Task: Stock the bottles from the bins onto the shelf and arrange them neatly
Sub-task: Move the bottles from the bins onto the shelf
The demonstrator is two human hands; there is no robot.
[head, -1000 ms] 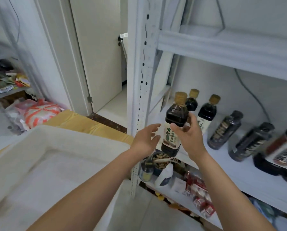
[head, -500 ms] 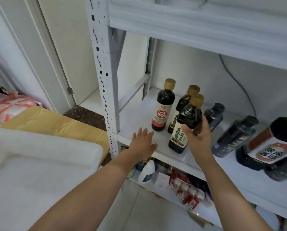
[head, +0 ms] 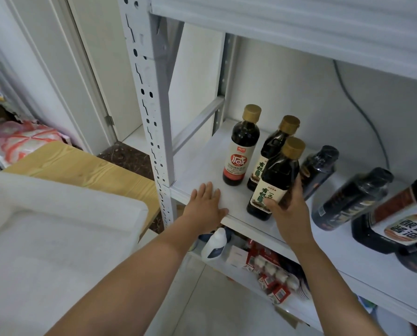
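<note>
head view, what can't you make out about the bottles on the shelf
All in the head view.
The held bottle: the right hand covers its lower label; whether its base touches the shelf is unclear.
The green-label bottle behind it: label mostly hidden by the held bottle.
The big jug: cut off by the right edge.
The lower-shelf packets: too small, partly under the shelf.

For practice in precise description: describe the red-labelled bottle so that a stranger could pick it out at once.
Find the white shelf beside the perforated upright. Three gold-capped dark bottles cluster at its left end. The red-labelled bottle is leftmost; the other two labels are cream and green.
</note>
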